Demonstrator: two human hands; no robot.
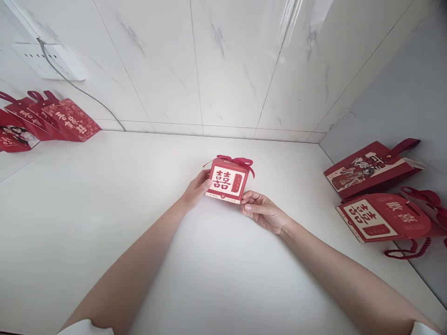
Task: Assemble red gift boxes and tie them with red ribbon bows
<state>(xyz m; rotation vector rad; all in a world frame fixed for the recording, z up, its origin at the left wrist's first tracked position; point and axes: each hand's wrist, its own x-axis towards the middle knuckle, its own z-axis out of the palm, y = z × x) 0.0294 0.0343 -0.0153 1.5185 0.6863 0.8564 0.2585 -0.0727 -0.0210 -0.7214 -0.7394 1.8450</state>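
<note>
Two hands (264, 211) at one red box (226, 182)

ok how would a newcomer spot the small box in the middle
Start at the white tabletop, then find the left hand and right hand. Between them is a small red box, cream panel forward, red bow on top. Unlike the similar round-ended red carton at far right, this one is in the left hand's grip.

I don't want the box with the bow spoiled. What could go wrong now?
The small red box might tilt or slip: the left hand holds one side, but the right hand is only at a lower corner. The ribbon bow has loops sticking out, so a finger could snag it.
</note>
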